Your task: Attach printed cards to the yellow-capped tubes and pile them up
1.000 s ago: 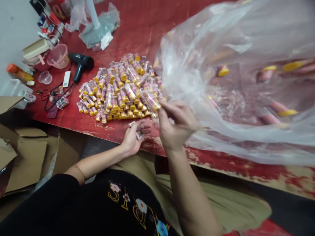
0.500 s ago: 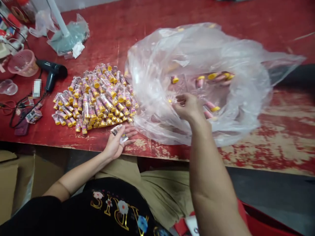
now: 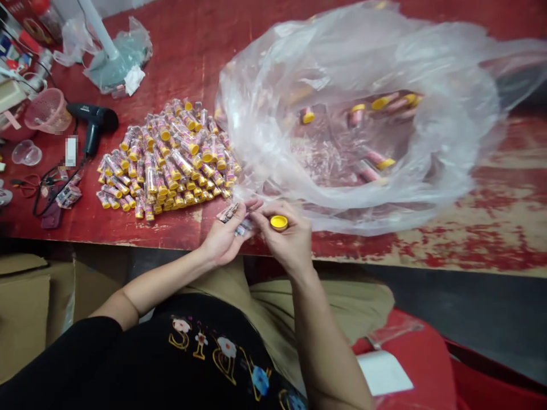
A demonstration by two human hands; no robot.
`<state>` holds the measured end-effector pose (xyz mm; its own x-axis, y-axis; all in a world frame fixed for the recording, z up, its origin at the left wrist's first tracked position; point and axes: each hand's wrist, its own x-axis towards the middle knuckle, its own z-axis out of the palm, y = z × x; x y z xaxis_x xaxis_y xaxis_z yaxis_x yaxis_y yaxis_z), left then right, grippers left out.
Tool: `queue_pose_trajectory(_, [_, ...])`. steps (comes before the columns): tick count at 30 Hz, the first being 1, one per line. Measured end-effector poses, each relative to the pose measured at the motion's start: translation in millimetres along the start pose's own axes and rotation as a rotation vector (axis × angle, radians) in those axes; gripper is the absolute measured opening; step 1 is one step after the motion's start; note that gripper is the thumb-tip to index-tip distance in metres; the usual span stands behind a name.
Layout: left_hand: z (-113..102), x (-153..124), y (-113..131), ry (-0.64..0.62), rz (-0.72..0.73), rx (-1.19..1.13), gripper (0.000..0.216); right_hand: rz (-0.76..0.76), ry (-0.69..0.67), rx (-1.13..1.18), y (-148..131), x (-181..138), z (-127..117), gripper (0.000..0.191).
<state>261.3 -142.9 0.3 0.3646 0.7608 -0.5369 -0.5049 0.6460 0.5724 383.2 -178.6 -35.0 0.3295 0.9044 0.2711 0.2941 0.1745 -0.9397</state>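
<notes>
My right hand (image 3: 288, 236) is closed around a small tube with a yellow cap (image 3: 278, 222); its body is hidden by my fingers. Against its fingertips lies my left hand (image 3: 228, 233), palm up, with the thumb pressing a small printed plastic wrapper or label (image 3: 228, 212). Beyond my hands spreads a large clear plastic bag (image 3: 354, 208), its mouth open, with several pink tubes with yellow caps (image 3: 376, 158) inside. To the left of the bag is a big pile of wrapped yellow-capped tubes (image 3: 171, 165).
A black hair dryer (image 3: 92, 122) lies left of the pile, near a pink basket (image 3: 49, 111) and red-handled scissors (image 3: 28, 185). A stand with a plastic-covered base (image 3: 117, 62) is at the back left. Cardboard boxes (image 3: 23, 313) stand below the red table (image 3: 188, 34); a red stool (image 3: 427, 356) is at lower right.
My right hand has come out of the bag toward me with a yellow-capped tube and met my left hand. My left hand has moved slightly right and up, keeping the small wrapper.
</notes>
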Motion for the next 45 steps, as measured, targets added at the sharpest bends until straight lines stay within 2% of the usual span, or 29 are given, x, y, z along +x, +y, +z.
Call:
queue_pose_trajectory(4, [2,-3,-11,0.122,0.128,0.061,0.040,-0.022,0.135,-0.029,-7,-6,-4,0.012])
queue_pose_trajectory(6, [5,-4,-14,0.176,0.181,0.077,0.049,-0.026,0.191,-0.065,-12,-9,-5,0.018])
queue_pose_trajectory(9, [11,-7,-18,0.186,0.190,0.119,0.060,0.043,0.219,-0.018,-15,-16,-3,0.034])
queue_pose_trajectory(13, [16,-8,-18,0.174,0.201,0.148,0.064,0.215,0.178,0.199,-13,-21,-7,0.036])
queue_pose_trajectory(15, [17,-8,-16,0.176,0.203,0.124,0.064,0.270,0.229,0.366,-16,-22,-15,0.037])
queue_pose_trajectory(18, [17,-9,-13,0.183,0.159,0.076,0.062,0.266,0.339,0.656,-29,-23,-29,0.042])
queue_pose_trajectory(21, [18,-12,-11,0.196,0.086,0.074,0.058,0.221,0.377,0.774,-47,-26,-37,0.041])
queue_pose_trajectory(24, [18,-14,-12,0.182,0.039,0.099,0.054,0.177,0.413,0.725,-53,-30,-32,0.037])
queue_pose_trajectory(30, [16,-15,-15,0.099,-0.024,0.113,0.054,0.085,0.644,0.347,-30,-48,-9,0.047])
queue_pose_trajectory(33, [15,-17,-15,0.051,-0.024,0.117,0.052,0.030,0.743,0.185,-25,-62,-5,0.038])
queue_pose_trajectory(36, [14,-18,-14,0.010,-0.027,0.140,0.049,0.025,0.676,0.092,-27,-75,-8,0.031])
queue_pose_trajectory(40, [9,-16,-12,-0.028,-0.042,0.141,0.046,-0.031,0.392,0.062,-31,-88,-20,0.022])
queue_pose_trajectory(42, [7,-14,-10,-0.071,-0.073,0.149,0.045,-0.066,0.324,0.042,-31,-90,-27,0.027])
queue_pose_trajectory(45, [5,-13,-5,-0.106,-0.108,0.179,0.047,-0.107,0.314,-0.062,-30,-89,-35,0.038])
